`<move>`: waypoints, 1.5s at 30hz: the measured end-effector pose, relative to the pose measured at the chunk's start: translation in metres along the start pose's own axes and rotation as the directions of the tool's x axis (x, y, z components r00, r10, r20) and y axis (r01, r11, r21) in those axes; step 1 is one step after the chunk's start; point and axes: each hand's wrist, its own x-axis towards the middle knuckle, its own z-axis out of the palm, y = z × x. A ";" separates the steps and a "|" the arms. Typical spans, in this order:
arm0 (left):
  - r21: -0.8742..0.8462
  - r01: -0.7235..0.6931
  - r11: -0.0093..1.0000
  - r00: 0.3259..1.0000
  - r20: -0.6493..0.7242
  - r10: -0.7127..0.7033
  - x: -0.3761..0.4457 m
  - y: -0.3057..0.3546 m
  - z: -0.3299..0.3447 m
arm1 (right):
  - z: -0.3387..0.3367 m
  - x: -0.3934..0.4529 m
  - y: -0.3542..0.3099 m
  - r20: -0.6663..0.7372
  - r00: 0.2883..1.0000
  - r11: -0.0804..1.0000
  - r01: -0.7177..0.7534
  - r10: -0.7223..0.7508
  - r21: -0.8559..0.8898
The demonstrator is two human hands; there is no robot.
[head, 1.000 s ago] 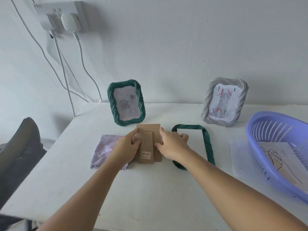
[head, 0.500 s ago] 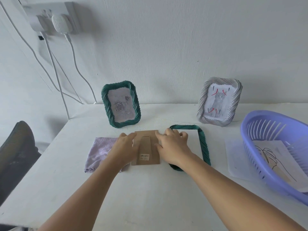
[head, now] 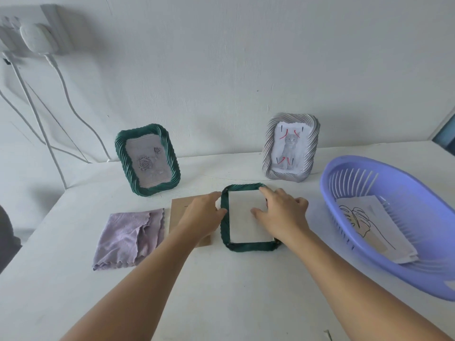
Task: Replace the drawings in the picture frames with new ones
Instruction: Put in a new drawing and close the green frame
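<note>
A green picture frame (head: 248,246) lies flat mid-table with a white sheet (head: 242,222) inside it. My left hand (head: 202,215) rests at the frame's left edge, its fingers fairly straight, partly over the brown cardboard backing (head: 177,212). My right hand (head: 282,216) lies spread over the frame's right side, thumb on the white sheet. A second green frame (head: 147,159) with a rose drawing and a grey frame (head: 290,147) with a cat drawing stand upright by the wall. New drawings (head: 369,225) lie in the purple basket (head: 403,183).
A folded lilac cloth (head: 130,238) lies left of the backing. The basket takes up the table's right side. White cables (head: 56,166) hang from a wall socket at the far left. A dark object (head: 6,239) sits beyond the table's left edge.
Both hands have left the cardboard backing and moved right onto the flat green frame. The backing now lies on the table beside the cloth.
</note>
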 end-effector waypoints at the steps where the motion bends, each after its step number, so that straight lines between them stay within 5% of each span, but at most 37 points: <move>1: -0.006 -0.003 1.000 1.000 -0.001 0.003 0.000 -0.001 0.001 | 0.001 -0.001 0.002 0.001 1.000 1.000 -0.005 0.005 0.000; 7: -0.026 0.002 1.000 1.000 0.006 -0.002 0.003 0.000 0.006 | 0.001 -0.004 0.007 -0.025 0.999 0.999 -0.020 0.021 0.046; 15: 0.027 0.022 0.999 0.999 0.037 -0.023 0.003 0.000 0.004 | -0.005 -0.004 0.010 0.084 0.989 0.914 -0.147 0.124 0.378; 23: -0.001 0.024 1.000 0.998 0.053 -0.024 -0.002 0.002 0.003 | -0.012 -0.006 0.014 -0.032 0.997 0.905 -0.048 0.067 0.423; 27: 0.016 -0.004 1.000 0.996 -0.087 0.005 -0.007 0.002 0.005 | -0.014 -0.007 0.015 -0.076 0.995 0.820 -0.008 0.063 0.573; 31: -0.259 0.009 0.966 0.998 -0.057 -0.024 -0.013 0.023 -0.001 | -0.019 -0.003 0.012 -0.061 0.993 0.629 -0.017 0.102 0.777; 38: -0.761 0.155 0.630 0.988 0.129 -0.088 -0.001 0.039 -0.009 | -0.033 0.000 0.008 0.003 0.996 0.377 -0.036 0.089 0.926; 40: -0.805 0.122 0.581 0.991 0.134 -0.023 0.001 0.041 -0.010 | -0.037 -0.003 0.008 -0.011 0.996 0.421 -0.026 0.085 0.907; 45: -0.789 0.035 0.613 0.998 0.056 0.015 -0.002 0.051 -0.010 | -0.053 -0.014 0.011 -0.153 0.988 0.826 0.108 -0.026 0.553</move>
